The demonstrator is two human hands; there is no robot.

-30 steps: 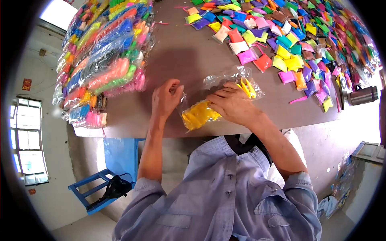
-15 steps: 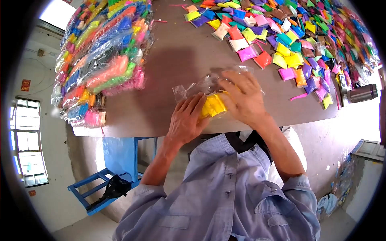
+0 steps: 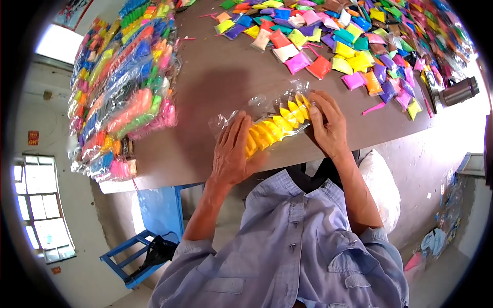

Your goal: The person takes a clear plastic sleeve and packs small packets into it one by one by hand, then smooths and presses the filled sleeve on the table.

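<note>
A clear plastic bag holding a row of several yellow packets (image 3: 277,127) lies near the table's front edge. At its left end is my left hand (image 3: 232,150), fingers together and pressed against the bag, its thumb blurred. My right hand (image 3: 328,122) grips the bag's right end between thumb and fingers. The row slants up to the right, and loose clear film sticks out above it and beyond my left fingers.
Filled bags of colourful packets (image 3: 128,97) are stacked at the left of the brown table (image 3: 200,92). Loose colourful packets (image 3: 349,56) spread across the back right, beside a metal cup (image 3: 459,91). A blue stool (image 3: 128,256) stands below left.
The yellow packets now show as a longer row. My right hand has moved from above them to the bag's right end. My left hand remains at the left end. The camera view has tilted.
</note>
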